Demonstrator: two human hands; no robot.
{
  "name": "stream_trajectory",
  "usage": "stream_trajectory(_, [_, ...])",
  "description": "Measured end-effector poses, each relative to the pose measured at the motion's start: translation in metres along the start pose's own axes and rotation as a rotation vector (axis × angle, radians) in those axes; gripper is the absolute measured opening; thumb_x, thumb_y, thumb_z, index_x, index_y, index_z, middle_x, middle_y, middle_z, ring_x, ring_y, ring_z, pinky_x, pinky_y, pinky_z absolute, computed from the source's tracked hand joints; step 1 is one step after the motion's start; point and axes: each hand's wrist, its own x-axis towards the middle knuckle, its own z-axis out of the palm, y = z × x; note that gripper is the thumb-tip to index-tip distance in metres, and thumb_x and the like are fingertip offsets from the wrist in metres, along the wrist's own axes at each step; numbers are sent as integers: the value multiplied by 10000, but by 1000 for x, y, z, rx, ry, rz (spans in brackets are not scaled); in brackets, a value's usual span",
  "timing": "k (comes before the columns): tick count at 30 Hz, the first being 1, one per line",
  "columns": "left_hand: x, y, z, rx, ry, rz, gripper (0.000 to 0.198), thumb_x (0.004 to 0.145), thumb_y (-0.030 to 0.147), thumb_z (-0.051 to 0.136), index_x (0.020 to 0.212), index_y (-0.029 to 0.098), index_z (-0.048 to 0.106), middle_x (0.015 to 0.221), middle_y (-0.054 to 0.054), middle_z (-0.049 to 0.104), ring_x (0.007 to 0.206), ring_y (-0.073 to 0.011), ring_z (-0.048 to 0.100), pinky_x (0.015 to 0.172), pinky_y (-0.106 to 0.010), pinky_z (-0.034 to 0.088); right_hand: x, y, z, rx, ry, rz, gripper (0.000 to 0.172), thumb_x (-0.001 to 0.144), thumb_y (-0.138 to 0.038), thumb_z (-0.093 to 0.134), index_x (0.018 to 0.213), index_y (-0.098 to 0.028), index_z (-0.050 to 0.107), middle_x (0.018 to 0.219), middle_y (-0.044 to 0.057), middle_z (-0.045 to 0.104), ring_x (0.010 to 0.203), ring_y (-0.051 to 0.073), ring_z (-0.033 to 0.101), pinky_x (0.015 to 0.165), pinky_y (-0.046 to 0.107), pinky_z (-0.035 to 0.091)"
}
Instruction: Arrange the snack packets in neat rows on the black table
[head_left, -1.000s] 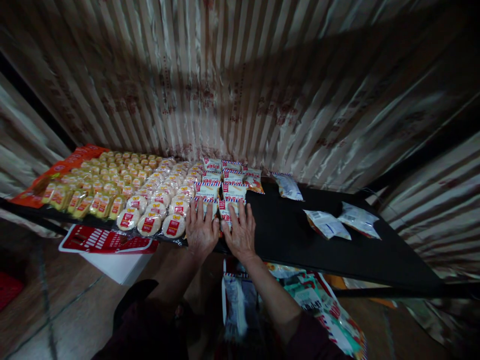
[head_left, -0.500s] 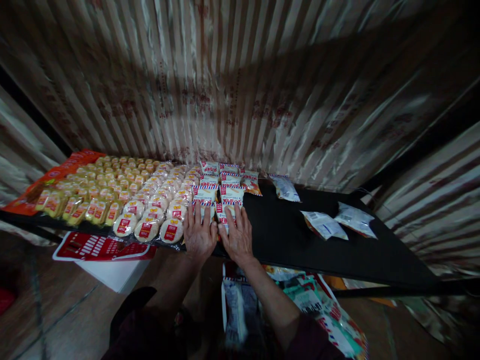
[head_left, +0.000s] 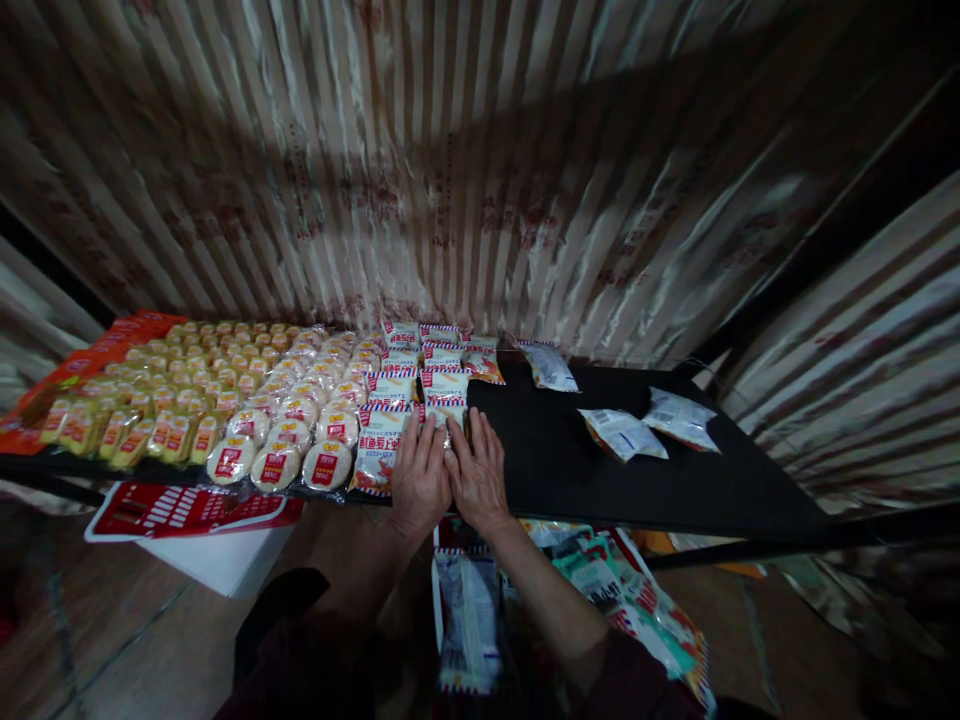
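My left hand [head_left: 421, 478] lies with its fingers stretched forward over the front snack packet [head_left: 445, 410] of the second packet column, hiding most of it. Close beside it, my right hand [head_left: 478, 472] rests along the right side of that same packet, fingers extended and thumb near the left hand. Just left of them a white, red and blue snack packet [head_left: 379, 447] lies face up at the shelf's front edge. Behind the hands, more such packets [head_left: 444, 384] overlap in two columns.
Round wrapped crackers [head_left: 326, 465] and yellow wrapped cakes [head_left: 171, 436] fill the left of the black shelf [head_left: 600, 500]. Loose packets [head_left: 622, 434] lie face down to the right. Below are a red-lidded white box [head_left: 225, 560] and a container of packets [head_left: 600, 580]. A striped curtain [head_left: 450, 200] hangs behind.
My left hand has moved right, off the front packet of the left column, which now shows fully. My right hand has stayed at the second column. The view has shifted slightly right.
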Motion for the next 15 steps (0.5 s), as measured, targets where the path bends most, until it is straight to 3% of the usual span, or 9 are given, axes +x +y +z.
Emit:
stream_trajectory(8, [-10, 35, 13, -173, -50, 24, 401, 907, 119, 356, 1279, 138, 506, 1372, -147, 507, 1384, -225, 313, 1081, -465, 403, -16, 27, -12, 38, -11, -20, 475, 937, -272, 366, 1408, -216, 378, 1541, 122, 235, 1427, 262, 179, 1095, 478, 268])
stream_trajectory(12, [-11, 52, 30, -278, -126, -87, 412, 917, 152, 329, 1290, 147, 502, 1380, -141, 500, 1334, -203, 403, 1078, -430, 416, -20, 48, -14, 52, 3, 0, 462, 939, -266, 350, 1396, -206, 392, 1537, 130, 244, 1427, 252, 185, 1096, 478, 274])
stream_trajectory(15, [-1, 68, 44, -382, -193, -261, 408, 922, 204, 321, 1268, 150, 531, 1394, -139, 485, 1305, -203, 443, 1079, -403, 413, -14, 65, -14, 51, 26, 54, 461, 943, -272, 331, 1393, -194, 390, 1537, 139, 238, 1430, 254, 171, 1085, 479, 291])
